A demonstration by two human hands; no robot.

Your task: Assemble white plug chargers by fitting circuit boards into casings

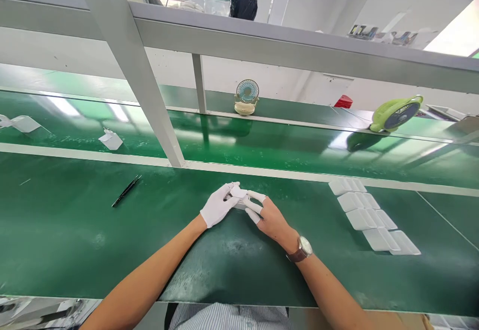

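Note:
Both hands meet over the green work surface point(239, 265), around a small white object point(239, 192) with a flat pale top; its exact kind is too small to make out. My left hand point(219, 206), in a white glove, is closed on its left side. My right hand point(267, 217) wears white finger cots and grips the same piece from the right, fingertips bent against it. Part of the object is hidden by the fingers. Black tweezers point(126, 191) lie off to the left, away from both hands.
Several translucent white trays point(368, 217) lie in overlapping rows at right. Behind a pale ledge runs a shiny green belt point(262, 143) carrying a white piece point(111, 140). Beyond stand a small fan point(247, 93) and a lime-green fan point(396, 113). A slanting grey post point(138, 70) rises ahead-left.

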